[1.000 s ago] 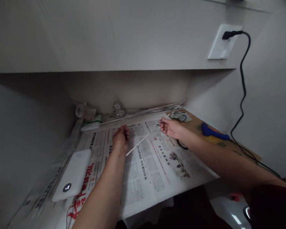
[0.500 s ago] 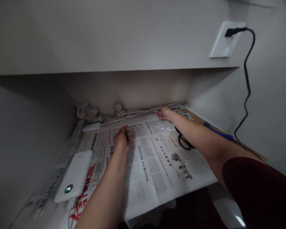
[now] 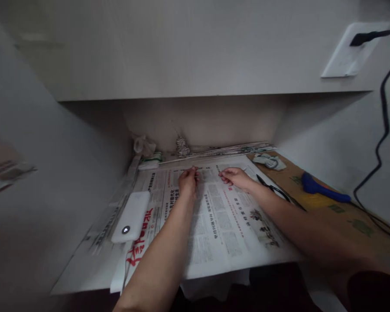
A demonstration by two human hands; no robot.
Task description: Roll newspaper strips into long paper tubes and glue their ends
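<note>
Both my hands are above the spread newspaper (image 3: pixel 214 234), a short gap between them. My left hand (image 3: pixel 188 180) has its fingers curled together; anything in them is too small to make out. My right hand (image 3: pixel 235 177) is closed in a pinch, palm side turned to the left, and its contents are also unclear. Behind them lies a bundle of thin rolled-paper sticks (image 3: pixel 237 149) along the back wall. A small woven-looking cone (image 3: pixel 182 146) with thin wires on top stands at the bundle's left end. Black looped handles (image 3: pixel 277 190), perhaps of scissors, are partly hidden by my right forearm.
A white power bank (image 3: pixel 131 216) lies on the left. At the back left are a white-and-green packet (image 3: pixel 151 160) and a translucent bag (image 3: pixel 144 145). On cardboard (image 3: pixel 338 225) at right rest a crumpled wad (image 3: pixel 269 161) and a blue tool (image 3: pixel 323 188). A black cord (image 3: pixel 383 112) hangs from the wall socket.
My right hand has drawn back from the paper sticks toward my left hand, over the newspaper. The view has shifted left, showing more of the cardboard and the blue tool.
</note>
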